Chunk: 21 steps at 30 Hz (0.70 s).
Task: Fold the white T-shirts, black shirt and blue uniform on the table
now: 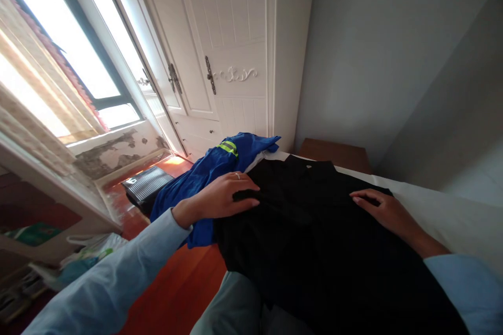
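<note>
A black collared shirt (314,230) is spread before me, its collar at the far end with a small pale label inside. My left hand (222,196), with a ring on one finger, grips the shirt near its left shoulder, dark cloth showing between thumb and fingers. On the right side of the shirt, my right hand (381,212) has thumb and fingertips drawn together at the cloth; the fold between them is hard to make out. Beside my left hand lies a blue garment (204,172) with a yellow and grey reflective band, draped over the left edge of the white-covered surface (412,193).
A white wardrobe (239,26) stands ahead, and a brown wooden cabinet (334,152) sits behind the white-covered surface. On the reddish floor (176,288) at left rests a black ribbed case (151,186). Plastic bags (92,251) lie near a shelf at far left.
</note>
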{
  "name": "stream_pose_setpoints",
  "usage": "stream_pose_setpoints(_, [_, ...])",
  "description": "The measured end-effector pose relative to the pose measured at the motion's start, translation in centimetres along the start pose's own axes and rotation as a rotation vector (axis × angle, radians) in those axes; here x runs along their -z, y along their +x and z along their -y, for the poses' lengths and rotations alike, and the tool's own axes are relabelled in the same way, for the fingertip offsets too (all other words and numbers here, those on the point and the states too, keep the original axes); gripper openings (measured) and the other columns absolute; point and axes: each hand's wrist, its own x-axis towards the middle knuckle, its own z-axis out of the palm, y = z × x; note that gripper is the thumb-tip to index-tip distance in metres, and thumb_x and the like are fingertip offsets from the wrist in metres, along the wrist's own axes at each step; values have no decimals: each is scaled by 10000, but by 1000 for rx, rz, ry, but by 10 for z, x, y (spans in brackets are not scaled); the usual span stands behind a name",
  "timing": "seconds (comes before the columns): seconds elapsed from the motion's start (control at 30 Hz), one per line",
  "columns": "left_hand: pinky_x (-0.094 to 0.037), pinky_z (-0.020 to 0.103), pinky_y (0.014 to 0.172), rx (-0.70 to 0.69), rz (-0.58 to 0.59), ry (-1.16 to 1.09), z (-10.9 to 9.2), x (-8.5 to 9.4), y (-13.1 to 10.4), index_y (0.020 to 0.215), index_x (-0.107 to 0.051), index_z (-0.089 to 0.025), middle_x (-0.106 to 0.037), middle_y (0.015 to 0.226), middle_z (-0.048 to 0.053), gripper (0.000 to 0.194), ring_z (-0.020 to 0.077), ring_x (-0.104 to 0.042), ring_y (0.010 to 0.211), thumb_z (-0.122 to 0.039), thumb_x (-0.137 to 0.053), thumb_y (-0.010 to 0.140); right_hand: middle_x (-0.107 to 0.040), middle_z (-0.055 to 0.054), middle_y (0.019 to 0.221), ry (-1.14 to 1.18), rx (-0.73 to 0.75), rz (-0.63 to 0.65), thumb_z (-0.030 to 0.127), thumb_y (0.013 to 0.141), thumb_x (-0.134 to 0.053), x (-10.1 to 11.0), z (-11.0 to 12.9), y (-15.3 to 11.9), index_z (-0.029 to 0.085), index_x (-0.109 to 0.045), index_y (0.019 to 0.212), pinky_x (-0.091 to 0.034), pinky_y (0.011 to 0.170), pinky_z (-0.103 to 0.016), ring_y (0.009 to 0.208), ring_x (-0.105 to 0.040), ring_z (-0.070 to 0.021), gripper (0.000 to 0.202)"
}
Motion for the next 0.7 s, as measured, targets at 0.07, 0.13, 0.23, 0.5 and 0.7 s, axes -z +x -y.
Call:
stream_pose_setpoints(0.07, [-472,425,1071,56,150,31,10,-13,-11,1331,-639,-222,-657,1323,133,564,285,-620,1220,-469,-751,837,-741,-72,1137,-6,-1,-6,655,751,-592,1,0,0,253,-763,963,-527,972,-487,1118,-659,-344,486])
stream_pose_setpoints(0.13, [-438,473,1107,97,219,73,19,-27,-21,1417,-568,-209,-574,1437,164,724,335,-563,1303,-448,-809,777,-746,-70,1118,-17,15,-11,660,756,-587,1,0,0,257,-763,952,-535,963,-488,1096,-669,-342,481])
stream_pose_setpoints(0.23, [-460,446,1074,143,186,94,28,-41,-32,1407,-578,-219,-620,1371,144,635,313,-603,1243,-367,-770,820,-752,-66,1084,-34,36,-9,668,766,-583,2,0,0,263,-763,936,-547,956,-489,1062,-685,-336,474])
stream_pose_setpoints(0.5, [-507,254,739,166,-204,-218,29,-51,-49,973,-737,-214,-695,930,48,197,145,-646,798,-195,-551,909,-753,-61,1085,-38,-2,1,657,734,-609,5,7,-1,266,-770,938,-517,1007,-520,1087,-676,-349,469])
stream_pose_setpoints(0.7, [-493,266,661,401,-612,-449,30,-54,-69,963,-719,-187,-654,939,59,180,147,-595,747,-290,-614,858,-762,-58,1049,-42,-25,-13,655,715,-614,7,18,-3,261,-771,917,-500,1030,-516,1060,-684,-343,470])
